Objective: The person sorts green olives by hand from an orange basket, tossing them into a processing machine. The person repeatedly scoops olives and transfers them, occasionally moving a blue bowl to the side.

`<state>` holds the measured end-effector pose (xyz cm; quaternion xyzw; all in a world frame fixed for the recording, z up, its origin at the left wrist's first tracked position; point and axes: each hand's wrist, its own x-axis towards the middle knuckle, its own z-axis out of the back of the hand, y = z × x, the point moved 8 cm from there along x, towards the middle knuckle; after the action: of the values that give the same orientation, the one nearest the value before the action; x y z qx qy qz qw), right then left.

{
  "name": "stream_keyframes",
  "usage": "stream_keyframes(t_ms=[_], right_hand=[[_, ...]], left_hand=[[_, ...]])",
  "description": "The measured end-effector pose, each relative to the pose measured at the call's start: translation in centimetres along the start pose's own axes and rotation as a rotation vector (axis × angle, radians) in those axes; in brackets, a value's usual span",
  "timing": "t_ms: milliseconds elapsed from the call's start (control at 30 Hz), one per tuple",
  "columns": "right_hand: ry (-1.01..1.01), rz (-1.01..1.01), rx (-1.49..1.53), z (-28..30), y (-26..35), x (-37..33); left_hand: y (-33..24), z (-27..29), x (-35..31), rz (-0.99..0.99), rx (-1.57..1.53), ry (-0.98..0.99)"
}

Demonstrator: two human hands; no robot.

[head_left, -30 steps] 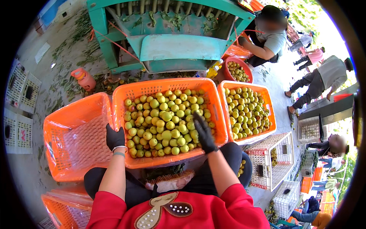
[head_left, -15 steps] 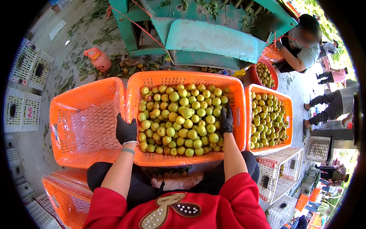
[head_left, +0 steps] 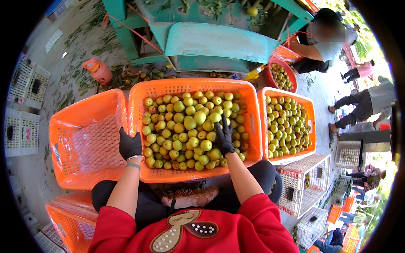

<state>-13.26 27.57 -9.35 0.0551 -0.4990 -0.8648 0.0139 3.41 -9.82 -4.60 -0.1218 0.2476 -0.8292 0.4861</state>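
A wide orange crate [head_left: 194,177] in front of my knees is filled with small, round, yellow-green fruit [head_left: 177,139], some with a reddish blush. My right hand [head_left: 224,135], in a black glove, lies on the fruit right of the middle, its fingers apart and stretched over the top layer. The black-gloved left hand [head_left: 130,145] is hooked over the left rim of this crate, thumb on the inner side. Its other fingers lie toward a second orange crate [head_left: 61,135], which has a plastic lining and a woven-looking pad on its bottom.
On the right stands another orange crate [head_left: 312,126] of fruit, with a red tub [head_left: 294,84] beyond it. A green metal machine [head_left: 215,42] rises ahead. An orange jug [head_left: 98,71] stands far left. White crates [head_left: 291,181] are at the right. A co-worker [head_left: 325,42] sits far right.
My right hand has moved left from the crate's right side onto the fruit, fingers now spread. The left hand stays at the left rim. The whole view has shifted slightly.
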Motion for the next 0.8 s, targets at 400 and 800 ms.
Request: stream_keyframes(t_ms=[400, 800], right_hand=[[0.362, -0.44, -0.479, 9.7, -7.2, -3.0], [0.245, -0.184, -0.158, 3.5, -7.7, -0.6]], left_hand=[[0.1, 0.2, 0.0, 0.035, 0.029, 0.036], [1.3, 1.5, 0.4, 0.078, 0.075, 0.0]])
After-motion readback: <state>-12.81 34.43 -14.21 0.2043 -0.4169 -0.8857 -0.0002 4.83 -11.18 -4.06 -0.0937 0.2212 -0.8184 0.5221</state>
